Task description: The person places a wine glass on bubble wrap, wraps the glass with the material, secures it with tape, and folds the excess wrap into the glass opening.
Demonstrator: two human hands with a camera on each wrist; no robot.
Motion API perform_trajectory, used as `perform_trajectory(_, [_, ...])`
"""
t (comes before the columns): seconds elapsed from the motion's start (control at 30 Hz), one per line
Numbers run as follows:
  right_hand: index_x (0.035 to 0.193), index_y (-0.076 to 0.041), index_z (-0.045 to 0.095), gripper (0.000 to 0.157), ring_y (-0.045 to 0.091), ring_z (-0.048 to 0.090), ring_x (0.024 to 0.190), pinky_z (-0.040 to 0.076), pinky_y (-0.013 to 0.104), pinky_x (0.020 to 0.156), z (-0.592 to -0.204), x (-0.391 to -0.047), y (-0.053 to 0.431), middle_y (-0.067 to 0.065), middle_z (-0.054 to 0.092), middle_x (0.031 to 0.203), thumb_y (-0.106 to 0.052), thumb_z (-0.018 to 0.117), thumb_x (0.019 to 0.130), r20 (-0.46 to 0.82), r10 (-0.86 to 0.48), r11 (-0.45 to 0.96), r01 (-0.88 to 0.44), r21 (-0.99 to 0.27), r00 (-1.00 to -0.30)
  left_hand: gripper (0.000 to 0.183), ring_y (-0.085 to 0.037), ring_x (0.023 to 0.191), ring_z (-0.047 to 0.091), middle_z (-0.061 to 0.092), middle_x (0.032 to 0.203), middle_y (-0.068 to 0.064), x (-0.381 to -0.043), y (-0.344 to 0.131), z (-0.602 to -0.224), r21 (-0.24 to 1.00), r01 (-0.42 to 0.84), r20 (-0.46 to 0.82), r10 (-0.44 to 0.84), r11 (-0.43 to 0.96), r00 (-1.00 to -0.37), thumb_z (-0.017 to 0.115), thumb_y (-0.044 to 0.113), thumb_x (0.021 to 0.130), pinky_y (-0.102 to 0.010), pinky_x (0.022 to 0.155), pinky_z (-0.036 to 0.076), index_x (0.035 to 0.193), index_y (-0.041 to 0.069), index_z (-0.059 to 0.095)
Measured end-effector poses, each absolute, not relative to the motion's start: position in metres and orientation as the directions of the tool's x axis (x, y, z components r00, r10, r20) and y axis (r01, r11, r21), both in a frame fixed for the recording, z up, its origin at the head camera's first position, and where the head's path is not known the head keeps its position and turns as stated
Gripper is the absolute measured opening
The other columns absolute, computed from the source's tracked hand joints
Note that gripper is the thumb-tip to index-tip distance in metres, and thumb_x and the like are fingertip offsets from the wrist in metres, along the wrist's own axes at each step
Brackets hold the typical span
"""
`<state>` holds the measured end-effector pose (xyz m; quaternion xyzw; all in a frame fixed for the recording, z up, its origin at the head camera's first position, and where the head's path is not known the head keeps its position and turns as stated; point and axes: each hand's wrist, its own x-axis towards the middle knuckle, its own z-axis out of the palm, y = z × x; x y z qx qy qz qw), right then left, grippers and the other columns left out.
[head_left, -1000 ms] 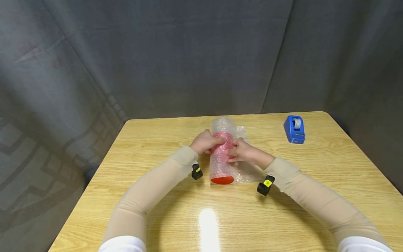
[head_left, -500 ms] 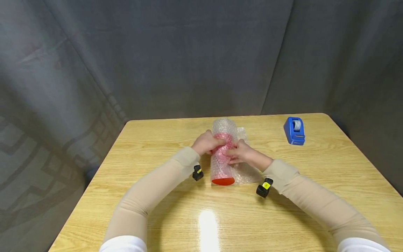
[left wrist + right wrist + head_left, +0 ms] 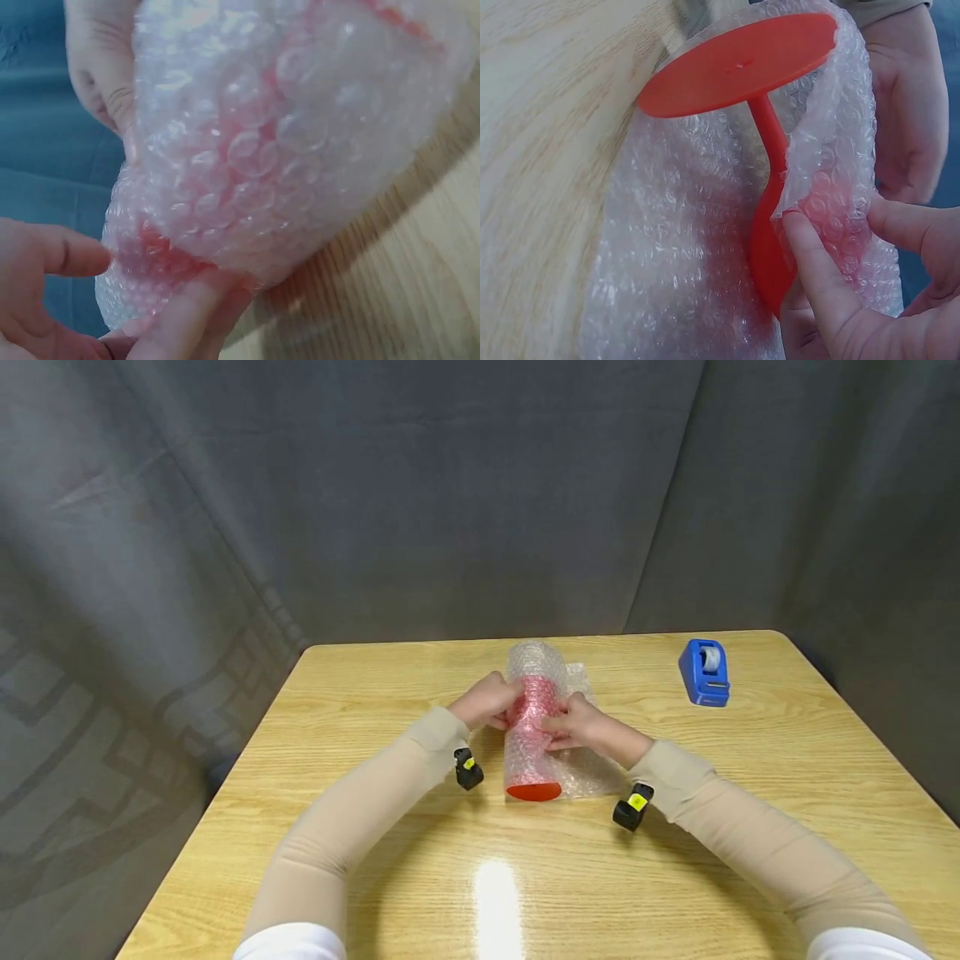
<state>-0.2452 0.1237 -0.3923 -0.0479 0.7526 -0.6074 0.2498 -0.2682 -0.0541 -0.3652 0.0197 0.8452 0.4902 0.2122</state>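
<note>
A red goblet (image 3: 769,240) with a flat round foot lies on its side in a roll of bubble wrap (image 3: 534,660). Its foot faces the near side of the table. At the roll's left, my left hand (image 3: 487,700) holds the wrap, fingers low along its edge and thumb against its surface in the left wrist view. From the right, my right hand (image 3: 588,727) pinches the wrap's loose edge between thumb and fingers beside the goblet's bowl. A flat flap of wrap spreads under and right of the roll. Wrap partly hides the bowl.
A blue tape dispenser (image 3: 705,672) with a roll of clear tape stands at the back right of the wooden table (image 3: 405,877). Dark grey curtains (image 3: 465,510) hang behind and beside the table.
My left hand has drawn slightly left, and its thumb has come off the top of the roll. My right hand keeps nearly the same place. The roll stays almost still.
</note>
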Motion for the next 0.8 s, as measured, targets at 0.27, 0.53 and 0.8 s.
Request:
perform_trajectory(0.27, [0.116, 0.017, 0.044, 0.03, 0.011, 0.064, 0.065, 0.06, 0.03, 0.073, -0.391, -0.244, 0.126, 0.014, 0.054, 0.095, -0.002, 0.055, 0.096, -0.328, -0.381, 0.273, 0.234, -0.933, -0.864, 0.02, -0.014, 0.067, 0.063, 0.064, 0.086, -0.012, -0.274, -0.069, -0.373, 0.898, -0.336, -0.419, 0.319, 0.283, -0.85, 0.06, 0.015, 0.096, -0.03, 0.073, 0.06, 0.093, -0.005, 0.059])
perform_trajectory(0.53, [0.113, 0.015, 0.04, 0.028, 0.011, 0.063, 0.067, 0.06, 0.028, 0.074, -0.39, -0.243, 0.125, 0.023, 0.042, 0.113, -0.001, 0.055, 0.096, -0.346, -0.372, 0.258, 0.262, -0.93, -0.862, 0.023, -0.014, 0.066, 0.061, 0.062, 0.076, -0.006, -0.278, -0.069, -0.378, 0.856, -0.418, -0.501, 0.285, 0.305, -0.817, 0.062, 0.022, 0.095, -0.032, 0.082, 0.058, 0.087, 0.001, 0.059])
perform_trajectory(0.8, [0.118, 0.018, 0.042, 0.032, 0.01, 0.063, 0.068, 0.06, 0.029, 0.074, -0.392, -0.243, 0.124, 0.016, 0.053, 0.099, 0.0, 0.055, 0.095, -0.343, -0.367, 0.25, 0.264, -0.932, -0.865, 0.042, -0.023, 0.077, 0.062, 0.063, 0.093, -0.017, -0.28, -0.068, -0.379, 0.826, -0.454, -0.551, 0.305, 0.335, -0.777, 0.06, 0.026, 0.097, -0.038, 0.083, 0.059, 0.118, -0.01, 0.053])
